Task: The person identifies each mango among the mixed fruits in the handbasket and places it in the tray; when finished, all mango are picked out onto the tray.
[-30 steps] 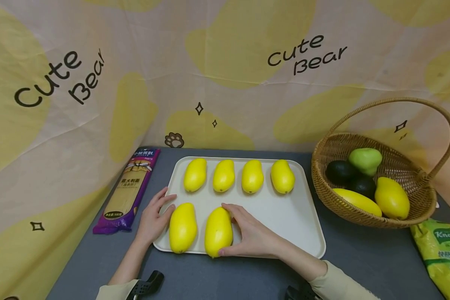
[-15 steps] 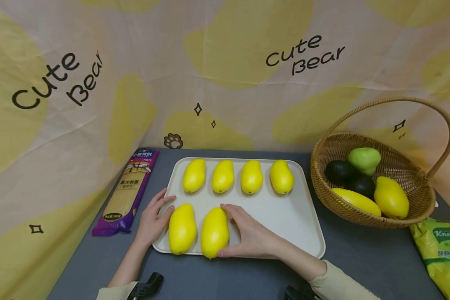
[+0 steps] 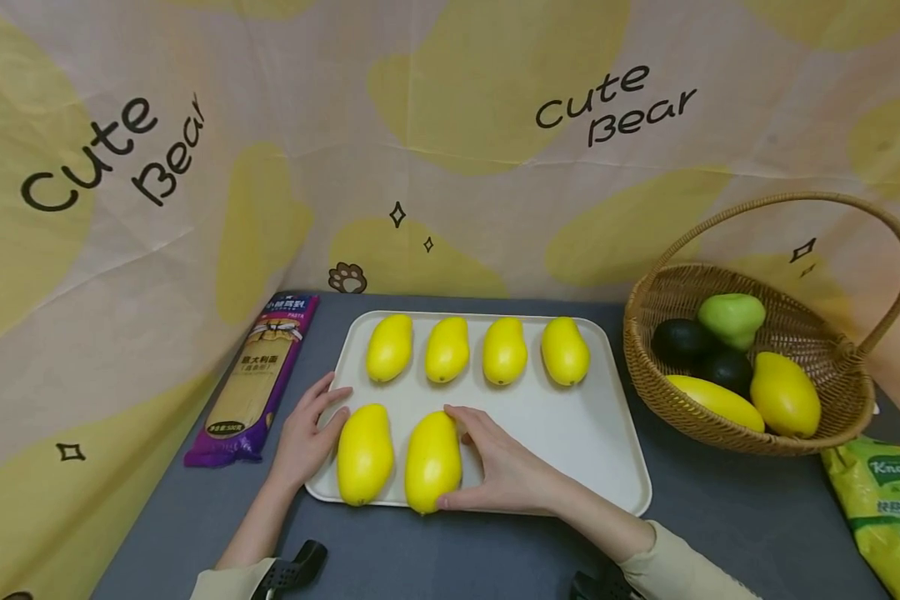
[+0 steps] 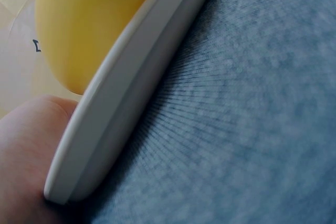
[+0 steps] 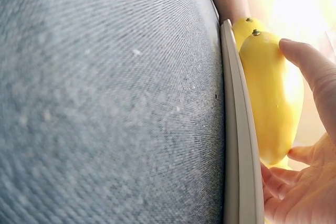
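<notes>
- Tray [image 3: 547, 454]: my right arm [image 3: 596, 521] covers a bit of its near rim.
- Yellow-green bag [image 3: 885, 508]: cut off at the head view's right edge.
- My left hand [image 3: 305, 437]: loosely spread at the tray's left rim; I cannot tell whether its thumb touches the front-left mango [image 3: 365, 455].
- My right hand [image 3: 504, 467]: thumb and fingers holding the front-right mango [image 3: 432, 462].
- Held mango: by the near rim, slightly closer to its neighbour than a second ago.

L sleeve [image 3: 228, 583], R sleeve [image 3: 678, 565] lt. beige; L wrist gadget [image 3: 302, 567], R wrist gadget [image 3: 594, 587] blk
</notes>
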Demonstrator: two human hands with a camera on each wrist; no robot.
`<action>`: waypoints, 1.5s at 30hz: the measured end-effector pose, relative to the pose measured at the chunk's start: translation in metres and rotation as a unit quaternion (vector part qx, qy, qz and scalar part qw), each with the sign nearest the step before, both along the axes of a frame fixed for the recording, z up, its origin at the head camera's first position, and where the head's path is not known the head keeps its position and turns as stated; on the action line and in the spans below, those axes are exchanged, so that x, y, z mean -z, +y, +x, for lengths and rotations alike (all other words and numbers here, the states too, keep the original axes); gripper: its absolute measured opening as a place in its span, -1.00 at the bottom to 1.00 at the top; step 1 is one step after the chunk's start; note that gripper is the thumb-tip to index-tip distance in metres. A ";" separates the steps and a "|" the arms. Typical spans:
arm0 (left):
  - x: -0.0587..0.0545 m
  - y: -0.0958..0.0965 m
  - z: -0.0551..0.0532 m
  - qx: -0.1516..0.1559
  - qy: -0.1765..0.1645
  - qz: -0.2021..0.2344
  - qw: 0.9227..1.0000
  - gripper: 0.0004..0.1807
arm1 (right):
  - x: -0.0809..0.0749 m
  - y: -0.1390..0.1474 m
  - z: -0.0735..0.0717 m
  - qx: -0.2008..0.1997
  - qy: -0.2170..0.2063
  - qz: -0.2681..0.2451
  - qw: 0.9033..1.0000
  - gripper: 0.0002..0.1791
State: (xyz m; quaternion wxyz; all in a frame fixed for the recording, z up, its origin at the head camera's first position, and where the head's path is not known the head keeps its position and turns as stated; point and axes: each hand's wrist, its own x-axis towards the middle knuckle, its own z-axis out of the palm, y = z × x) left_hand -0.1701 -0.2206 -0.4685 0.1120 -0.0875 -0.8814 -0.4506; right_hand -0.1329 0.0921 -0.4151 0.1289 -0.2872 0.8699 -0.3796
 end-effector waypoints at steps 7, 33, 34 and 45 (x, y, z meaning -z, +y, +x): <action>-0.001 0.000 0.000 -0.001 -0.006 0.003 1.000 -0.68 | 0.000 0.000 0.000 -0.001 -0.005 -0.005 1.000 0.19; -0.004 0.003 0.001 -0.002 -0.019 -0.006 1.000 -0.67 | -0.034 0.047 0.002 0.033 -0.049 -0.068 0.996 -0.15; -0.004 0.003 0.001 -0.003 -0.018 -0.007 1.000 -0.67 | -0.038 0.051 0.003 0.036 -0.048 -0.069 0.996 -0.17; -0.002 0.002 0.000 -0.006 -0.008 -0.025 1.000 -0.68 | -0.082 0.107 0.009 0.051 0.032 -0.033 0.998 -0.35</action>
